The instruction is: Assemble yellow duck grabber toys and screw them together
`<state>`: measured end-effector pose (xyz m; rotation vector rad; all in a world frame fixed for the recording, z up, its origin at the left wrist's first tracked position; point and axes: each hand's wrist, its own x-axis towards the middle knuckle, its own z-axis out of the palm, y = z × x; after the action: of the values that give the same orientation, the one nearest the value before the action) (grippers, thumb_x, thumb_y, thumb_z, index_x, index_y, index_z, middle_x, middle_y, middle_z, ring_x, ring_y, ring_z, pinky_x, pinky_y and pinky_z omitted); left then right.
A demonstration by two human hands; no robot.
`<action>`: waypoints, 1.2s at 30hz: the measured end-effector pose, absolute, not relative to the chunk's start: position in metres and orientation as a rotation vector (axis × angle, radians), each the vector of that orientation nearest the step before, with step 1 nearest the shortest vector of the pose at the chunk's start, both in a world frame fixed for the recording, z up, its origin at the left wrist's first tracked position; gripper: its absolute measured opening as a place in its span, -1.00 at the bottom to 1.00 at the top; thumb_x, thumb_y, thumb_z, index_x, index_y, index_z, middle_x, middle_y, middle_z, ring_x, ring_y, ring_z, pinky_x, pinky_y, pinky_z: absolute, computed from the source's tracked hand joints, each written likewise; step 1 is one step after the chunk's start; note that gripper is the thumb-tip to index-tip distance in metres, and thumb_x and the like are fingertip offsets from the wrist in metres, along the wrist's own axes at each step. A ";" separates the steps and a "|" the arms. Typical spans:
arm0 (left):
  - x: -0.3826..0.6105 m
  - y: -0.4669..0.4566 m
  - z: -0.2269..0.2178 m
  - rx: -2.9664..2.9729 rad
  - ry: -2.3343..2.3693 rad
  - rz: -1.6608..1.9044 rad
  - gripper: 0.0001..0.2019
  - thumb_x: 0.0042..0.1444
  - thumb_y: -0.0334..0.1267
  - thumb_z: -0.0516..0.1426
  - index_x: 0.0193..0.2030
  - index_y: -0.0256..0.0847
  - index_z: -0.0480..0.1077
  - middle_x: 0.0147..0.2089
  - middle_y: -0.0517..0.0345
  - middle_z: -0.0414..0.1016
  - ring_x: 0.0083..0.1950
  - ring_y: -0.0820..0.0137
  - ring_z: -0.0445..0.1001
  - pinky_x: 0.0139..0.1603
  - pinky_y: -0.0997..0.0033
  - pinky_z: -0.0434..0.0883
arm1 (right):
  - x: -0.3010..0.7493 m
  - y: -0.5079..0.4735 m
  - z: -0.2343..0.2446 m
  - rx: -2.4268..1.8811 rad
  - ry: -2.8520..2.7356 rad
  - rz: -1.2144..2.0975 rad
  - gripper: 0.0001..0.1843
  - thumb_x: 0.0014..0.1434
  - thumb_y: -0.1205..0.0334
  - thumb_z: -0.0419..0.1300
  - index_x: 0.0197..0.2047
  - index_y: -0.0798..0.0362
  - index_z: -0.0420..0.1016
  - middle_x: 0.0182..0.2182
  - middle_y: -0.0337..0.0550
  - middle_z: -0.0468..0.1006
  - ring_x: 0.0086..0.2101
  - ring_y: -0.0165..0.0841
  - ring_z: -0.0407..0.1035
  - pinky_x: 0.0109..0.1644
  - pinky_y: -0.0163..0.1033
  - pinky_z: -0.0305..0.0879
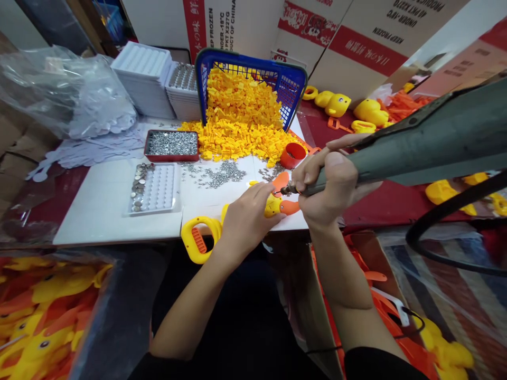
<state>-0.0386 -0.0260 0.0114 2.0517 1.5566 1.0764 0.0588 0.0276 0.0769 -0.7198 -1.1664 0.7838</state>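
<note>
My left hand (249, 217) is closed around a yellow plastic duck toy (272, 206) with orange feet, pressing it near the table's front edge. The toy's yellow loop handle (185, 240), with an orange ribbed trigger inside, sticks out to the left past the table edge. In my right hand (329, 182) is a grey-green power screwdriver (396, 148), held tilted with its body rising to the upper right. Its bit meets the toy between the orange feet, just beside my left fingertips. The part of the toy under my left palm is hidden.
A blue basket (295, 97) spills small yellow parts (241, 137). Nearby stand a red tray of screws (172, 157), an orange cup (293, 155) and a white tray of metal discs (163, 186). Loose screws (224, 174) lie midtable. A black cable (420, 216) loops at right.
</note>
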 end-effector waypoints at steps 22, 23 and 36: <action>-0.032 -0.035 0.015 1.999 1.625 1.075 -0.23 0.08 -0.29 0.38 0.36 -0.03 0.11 0.20 -0.03 0.56 0.18 0.10 0.56 0.04 0.20 0.55 | 0.060 0.034 0.073 -0.500 -1.324 0.770 -0.77 0.08 0.02 0.33 -0.33 -0.13 0.37 -0.77 -0.54 0.22 -0.83 -0.50 -0.03 -0.76 -0.32 -0.01; -0.032 -0.035 0.015 2.001 1.626 1.075 -0.23 0.09 -0.29 0.37 0.36 -0.03 0.10 0.21 -0.03 0.55 0.19 0.10 0.56 0.03 0.21 0.56 | 0.061 0.034 0.073 -0.473 -1.331 0.789 -0.77 0.08 0.01 0.34 -0.33 -0.12 0.38 -0.77 -0.54 0.22 -0.83 -0.51 -0.03 -0.76 -0.33 0.00; -0.029 -0.048 0.003 2.541 1.688 1.117 -0.58 0.17 -0.17 0.32 0.13 -0.27 0.44 0.22 -0.21 0.54 0.27 -0.08 0.49 0.24 -0.06 0.50 | 0.111 0.040 0.096 -0.822 -0.916 0.506 -0.85 0.16 0.09 0.14 -0.28 -0.05 0.29 -0.68 -0.48 0.19 -0.72 -0.48 0.09 -0.64 -0.34 0.04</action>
<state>-0.0294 -0.0477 0.0034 2.5412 1.6880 1.1172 0.1106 0.0405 0.0958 -0.8216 -0.9164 0.5060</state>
